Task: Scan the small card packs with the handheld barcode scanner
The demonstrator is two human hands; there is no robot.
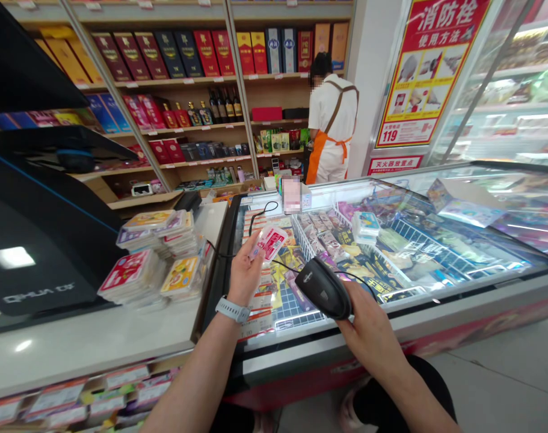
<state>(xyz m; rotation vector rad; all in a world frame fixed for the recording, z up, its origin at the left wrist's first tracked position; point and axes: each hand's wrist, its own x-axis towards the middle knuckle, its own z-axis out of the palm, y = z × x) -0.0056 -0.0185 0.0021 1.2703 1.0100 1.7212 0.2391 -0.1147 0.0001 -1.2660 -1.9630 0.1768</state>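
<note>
Pinched in my left hand is a small flat clear pack with pink and red print, held above the glass top of a chest freezer. My right hand wraps round a black barcode scanner, whose head points left toward the pack. A thin black cable runs behind the scanner. Stacks of similar flat packs, with red labels, yellow labels and more behind, stand on the white counter to the left. Another small stack sits on the freezer glass.
A black checkout terminal stands on the counter at left. Wire baskets of wrapped frozen goods lie beneath the glass. An opened carton rests on the freezer at right. A person in an orange apron faces the shelves of boxes and bottles.
</note>
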